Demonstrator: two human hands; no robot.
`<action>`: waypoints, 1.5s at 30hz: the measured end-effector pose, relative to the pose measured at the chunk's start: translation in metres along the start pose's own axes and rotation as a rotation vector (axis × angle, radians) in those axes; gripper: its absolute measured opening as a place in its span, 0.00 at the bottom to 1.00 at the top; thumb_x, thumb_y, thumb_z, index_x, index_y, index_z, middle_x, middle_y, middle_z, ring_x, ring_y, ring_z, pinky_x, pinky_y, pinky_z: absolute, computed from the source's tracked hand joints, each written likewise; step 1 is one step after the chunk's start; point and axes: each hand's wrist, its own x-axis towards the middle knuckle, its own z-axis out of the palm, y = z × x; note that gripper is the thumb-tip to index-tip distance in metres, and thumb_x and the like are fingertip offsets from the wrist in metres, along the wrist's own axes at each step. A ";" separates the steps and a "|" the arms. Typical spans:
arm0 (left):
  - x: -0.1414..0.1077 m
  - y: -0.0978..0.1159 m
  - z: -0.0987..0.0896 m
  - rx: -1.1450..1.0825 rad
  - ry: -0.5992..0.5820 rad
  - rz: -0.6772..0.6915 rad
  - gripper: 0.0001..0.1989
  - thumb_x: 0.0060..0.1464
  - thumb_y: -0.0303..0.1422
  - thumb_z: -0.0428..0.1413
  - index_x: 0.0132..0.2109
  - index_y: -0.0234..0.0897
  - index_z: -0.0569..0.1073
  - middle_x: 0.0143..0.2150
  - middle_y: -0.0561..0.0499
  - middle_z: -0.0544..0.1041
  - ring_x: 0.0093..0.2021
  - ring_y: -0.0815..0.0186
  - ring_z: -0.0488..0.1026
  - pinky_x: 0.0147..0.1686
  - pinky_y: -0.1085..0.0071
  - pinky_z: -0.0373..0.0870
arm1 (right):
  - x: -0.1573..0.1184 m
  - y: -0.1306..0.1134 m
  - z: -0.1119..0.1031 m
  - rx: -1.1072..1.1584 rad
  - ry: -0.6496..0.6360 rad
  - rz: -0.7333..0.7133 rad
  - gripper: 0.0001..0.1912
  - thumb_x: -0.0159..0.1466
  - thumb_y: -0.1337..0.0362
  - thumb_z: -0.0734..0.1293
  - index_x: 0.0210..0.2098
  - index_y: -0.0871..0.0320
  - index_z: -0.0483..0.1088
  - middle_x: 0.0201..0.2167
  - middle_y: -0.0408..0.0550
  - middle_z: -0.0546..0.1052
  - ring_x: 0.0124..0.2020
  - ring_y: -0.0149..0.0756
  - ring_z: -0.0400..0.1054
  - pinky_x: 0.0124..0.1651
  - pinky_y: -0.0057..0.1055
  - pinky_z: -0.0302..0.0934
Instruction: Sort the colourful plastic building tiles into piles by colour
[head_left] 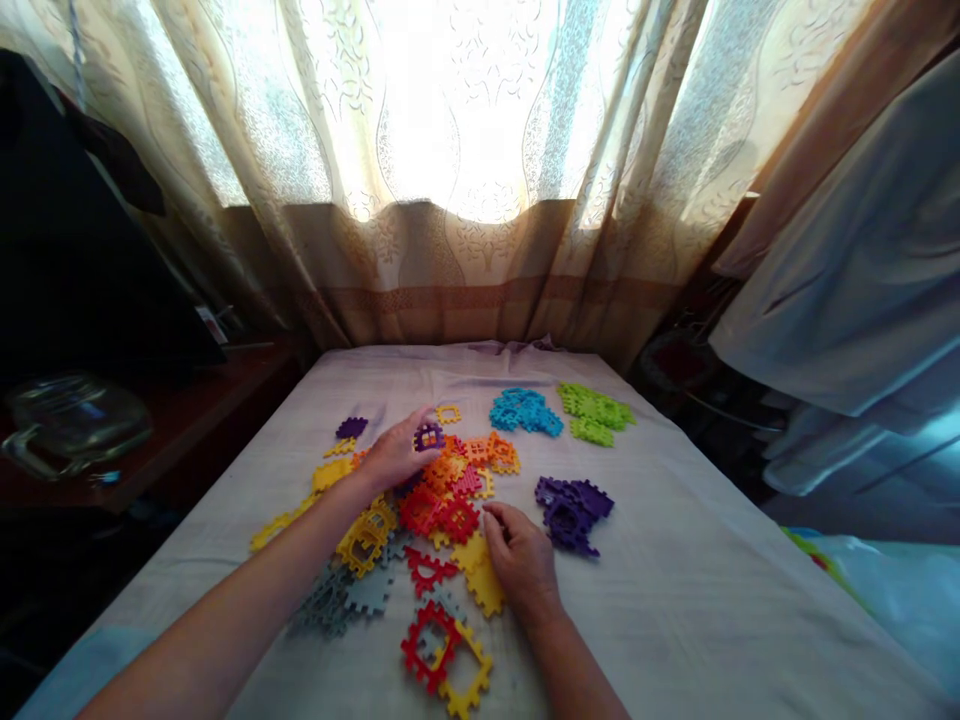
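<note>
My left hand [394, 452] reaches over the mixed pile and holds a purple window-shaped piece [428, 436] between thumb and fingers. Under and beside it lie red pieces [424, 508], orange pieces [478, 450] and yellow pieces [367, 535]. My right hand [523, 560] rests beside a flat yellow piece [482, 575], its fingers curled; whether it grips anything is too small to tell. A purple heap [574, 512] lies to the right of this hand. Farther back are a blue heap [525, 411] and a green heap [595, 410].
Grey pieces [330, 600] lie at the front left of the cloth-covered table [675, 600]. A red frame [431, 645] and a yellow frame [466, 672] overlap near the front. A glass jug [79, 425] stands on a side table at the left; curtains [465, 260] hang behind.
</note>
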 end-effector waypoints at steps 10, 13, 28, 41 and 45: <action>-0.103 0.035 0.047 -0.280 0.045 0.185 0.39 0.51 0.32 0.58 0.68 0.45 0.54 0.62 0.45 0.69 0.61 0.58 0.68 0.61 0.58 0.63 | -0.005 -0.019 0.007 0.230 -0.111 0.085 0.20 0.58 0.55 0.64 0.47 0.55 0.72 0.31 0.42 0.79 0.24 0.31 0.70 0.32 0.27 0.65; -0.109 0.034 0.050 -0.253 0.085 0.205 0.36 0.53 0.35 0.57 0.68 0.45 0.55 0.64 0.45 0.67 0.63 0.58 0.65 0.62 0.57 0.62 | -0.003 -0.022 0.002 0.206 -0.103 0.046 0.17 0.58 0.58 0.63 0.44 0.54 0.74 0.25 0.40 0.77 0.25 0.31 0.69 0.32 0.26 0.63; -0.170 -0.061 0.010 0.067 0.682 -0.003 0.17 0.57 0.42 0.50 0.50 0.44 0.72 0.50 0.45 0.78 0.53 0.55 0.73 0.60 0.54 0.65 | 0.033 0.059 -0.105 -0.345 0.325 0.197 0.18 0.58 0.56 0.62 0.42 0.57 0.77 0.38 0.53 0.77 0.36 0.41 0.70 0.38 0.35 0.63; -0.177 -0.093 -0.004 -0.259 0.704 -0.711 0.22 0.53 0.43 0.50 0.52 0.41 0.75 0.38 0.50 0.79 0.35 0.61 0.75 0.39 0.65 0.72 | 0.012 -0.042 0.006 -0.285 -0.046 -0.297 0.12 0.62 0.66 0.62 0.39 0.54 0.77 0.43 0.50 0.78 0.46 0.38 0.69 0.52 0.34 0.60; -0.175 -0.089 -0.005 -0.276 0.668 -0.711 0.22 0.52 0.42 0.50 0.52 0.40 0.75 0.39 0.49 0.79 0.35 0.61 0.74 0.38 0.65 0.72 | 0.026 -0.069 0.040 -0.363 -0.176 -0.275 0.12 0.62 0.64 0.64 0.43 0.53 0.77 0.45 0.51 0.77 0.47 0.40 0.68 0.52 0.35 0.60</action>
